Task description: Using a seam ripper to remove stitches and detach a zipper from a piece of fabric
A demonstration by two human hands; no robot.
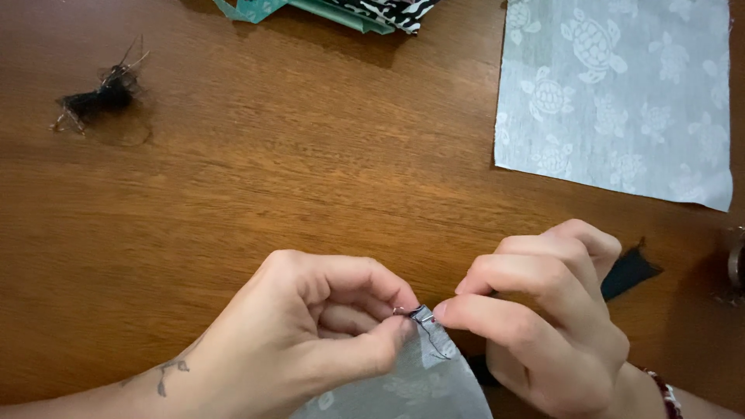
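My left hand [310, 334] pinches the top edge of a grey fabric piece [419, 384] printed with pale turtles, thumb and forefinger closed on its folded corner. My right hand [543, 326] meets it from the right, fingertips closed on a thin needle [415, 313] at that same corner. A dark thread [431, 341] trails from the needle down over the fabric. Both hands hover just above the brown wooden table [272, 178] near its front edge. A dark cloth piece [630, 270] peeks out from behind my right hand.
A larger grey turtle-print fabric sheet [613, 93] lies flat at the back right. A tangle of black thread [101, 97] sits at the back left. Folded teal and black-and-white patterned fabrics [349, 12] lie at the top edge. A metal object [736, 264] shows at the right edge.
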